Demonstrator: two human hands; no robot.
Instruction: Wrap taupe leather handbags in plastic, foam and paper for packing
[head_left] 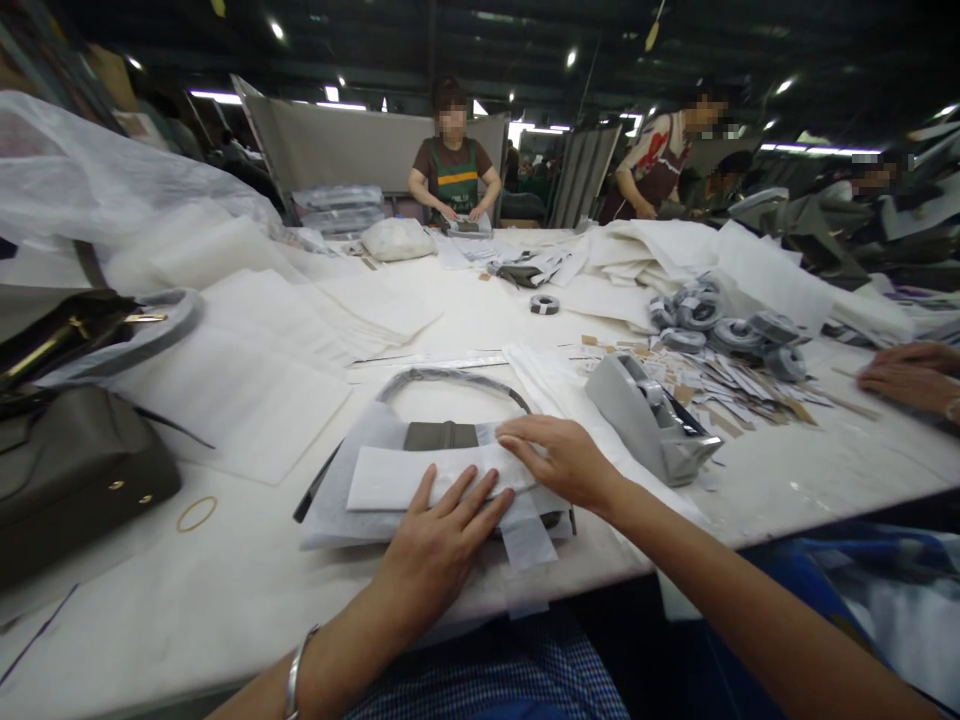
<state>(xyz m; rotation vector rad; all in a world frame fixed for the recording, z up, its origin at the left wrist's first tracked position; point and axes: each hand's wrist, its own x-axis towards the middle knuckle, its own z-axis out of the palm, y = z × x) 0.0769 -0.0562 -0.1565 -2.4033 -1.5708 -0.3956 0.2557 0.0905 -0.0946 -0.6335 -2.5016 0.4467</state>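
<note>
In the head view, a long white bench [247, 600], scuffed in places, runs well back into a dim hall with small ceiling lights. Across it a person [457, 175] in a green and brown apron has both hands on a small bundle; another person [652, 165] leans over at far right, blurred. A co-worker's hands [911, 378] rest at the bench's right edge. Left side: thin white sheets [247, 360], overlapping, and a dark olive bag [82, 480] with gold fittings, a thin tan ring [179, 520] lying near it. Right of middle: grey tape dispenser [637, 420], loose tags [739, 385] strewn beyond, grey coils [701, 303] heaped beside them.

Close to the front edge lies an olive handbag [441, 436], partly covered by translucent paper [330, 525], its wrapped handle [450, 373] arching away from the wearer. A folded white sheet [390, 480] lies across its front.

Left hand [442, 530]: palm down on the folded white sheet, fingers spread apart, pointing away; silver bangle [294, 675] at the wrist. Right hand [566, 460]: forearm slanting in from lower right, fingers bent and close together over the sheet's right end; I cannot tell whether they pinch anything
</note>
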